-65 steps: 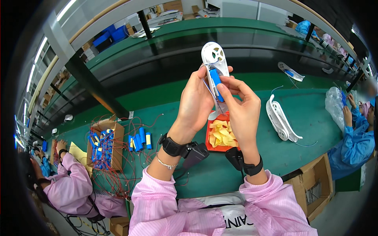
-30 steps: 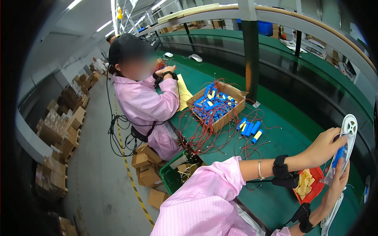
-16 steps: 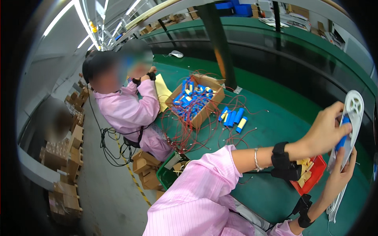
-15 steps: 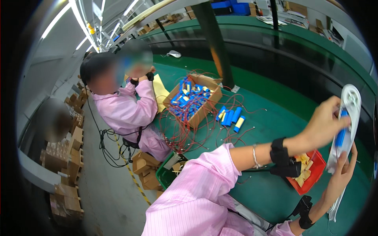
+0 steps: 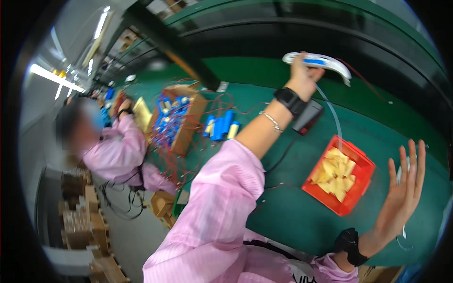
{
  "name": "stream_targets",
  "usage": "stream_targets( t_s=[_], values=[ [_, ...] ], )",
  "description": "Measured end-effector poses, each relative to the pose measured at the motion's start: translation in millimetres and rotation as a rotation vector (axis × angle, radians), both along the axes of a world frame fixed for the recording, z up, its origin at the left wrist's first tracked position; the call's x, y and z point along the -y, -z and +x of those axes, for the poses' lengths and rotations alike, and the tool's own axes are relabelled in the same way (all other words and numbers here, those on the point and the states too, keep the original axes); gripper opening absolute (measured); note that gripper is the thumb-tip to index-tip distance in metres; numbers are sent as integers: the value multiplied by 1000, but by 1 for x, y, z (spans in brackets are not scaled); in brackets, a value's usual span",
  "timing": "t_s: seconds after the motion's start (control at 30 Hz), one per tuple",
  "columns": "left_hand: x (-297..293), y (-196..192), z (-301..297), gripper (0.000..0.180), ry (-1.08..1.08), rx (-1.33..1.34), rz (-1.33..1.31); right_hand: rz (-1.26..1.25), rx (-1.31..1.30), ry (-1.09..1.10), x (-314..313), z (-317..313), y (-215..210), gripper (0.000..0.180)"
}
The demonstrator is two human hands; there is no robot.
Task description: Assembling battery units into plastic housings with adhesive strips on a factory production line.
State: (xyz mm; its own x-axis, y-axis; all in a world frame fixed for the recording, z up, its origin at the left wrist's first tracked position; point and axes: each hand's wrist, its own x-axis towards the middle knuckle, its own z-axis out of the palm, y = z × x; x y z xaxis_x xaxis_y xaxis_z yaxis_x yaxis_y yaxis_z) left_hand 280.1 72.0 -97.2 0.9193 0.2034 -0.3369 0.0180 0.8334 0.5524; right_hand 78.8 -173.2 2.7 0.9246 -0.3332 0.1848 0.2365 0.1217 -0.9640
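at the upper right of the frame the left hand (image 5: 302, 78) pinches the white curved plastic part (image 5: 317, 62) with its blue cell above the green worktop (image 5: 283, 207) – apparently fitted, not yet set down – while the right hand (image 5: 402, 188) is spread empty beside the red tray (image 5: 365, 181).

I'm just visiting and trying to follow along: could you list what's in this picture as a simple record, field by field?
Left hand: raised, gripping a white curved plastic part with a blue piece set in it
Right hand: open, fingers spread, holding nothing
Red tray: on the green table, filled with yellow pieces
Cardboard box: blue cells with red wires
Loose blue cells: beside the box
Co-worker: pink coat, seated at left
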Motion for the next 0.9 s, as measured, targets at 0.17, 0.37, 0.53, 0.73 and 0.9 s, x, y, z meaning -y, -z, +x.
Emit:
stream_targets(
  t_s=[0.17, 0.37, 0.53, 0.73, 0.9],
  values=[
    [-29, 11, 1, 73, 316, 217, 187, 90, -52, 21, 4, 4, 16, 36],
    [-73, -81, -64, 63, 692, 202, 998, 139, -56, -76, 18, 0, 18, 30],
    [-139, -118, -159, 38, 560, -188, 1821, 100, -64, -116, 21, 2, 20, 29],
    [-130, -35, -243, 33, 394, -412, 2290, 71, -60, -143, 19, 2, 19, 30],
    [-102, -52, -253, 31, 35, -309, 2361, 72, 7, -182, 14, -5, 18, 28]
  ],
)
